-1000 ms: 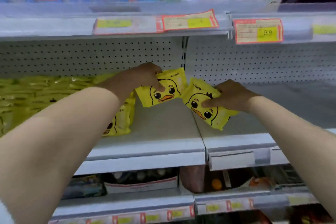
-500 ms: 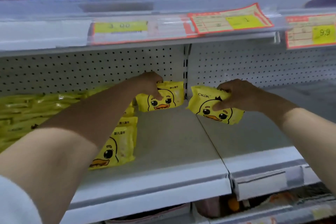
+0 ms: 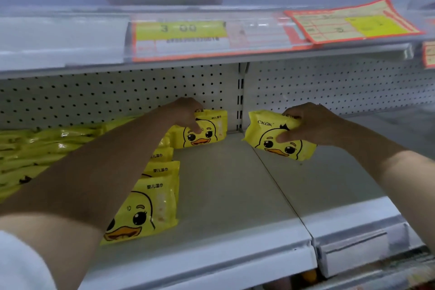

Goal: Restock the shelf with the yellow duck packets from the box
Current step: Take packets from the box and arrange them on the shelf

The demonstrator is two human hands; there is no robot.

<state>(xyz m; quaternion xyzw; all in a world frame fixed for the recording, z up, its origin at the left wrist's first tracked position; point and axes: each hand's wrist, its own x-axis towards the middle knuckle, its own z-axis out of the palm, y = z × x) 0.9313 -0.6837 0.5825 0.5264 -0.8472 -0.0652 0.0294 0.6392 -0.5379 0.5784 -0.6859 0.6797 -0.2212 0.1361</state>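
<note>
1. Our right hand (image 3: 313, 125), right of centre, pinched a yellow duck wet-wipe packet (image 3: 268, 141) by its top edge, thumb on the printed face. It was tilted low over the shelf (image 3: 223, 186).
2. Our left hand (image 3: 186, 115), at centre, gripped the top of a second packet (image 3: 209, 133) standing by the pegboard back (image 3: 117, 92).
3. We judged them light, soft and slick-filmed, so the top seam or both sides seemed the safest hold.
4. A row of packets (image 3: 153, 207) stood at lower left.

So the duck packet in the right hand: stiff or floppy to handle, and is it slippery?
Probably soft yet not floppy: the packet holds its puffy pillow shape in the pinch of the right hand. Likely light, since that pinch alone holds it tilted. Possibly slippery: the stacked packets at left show glossy film highlights.
</note>
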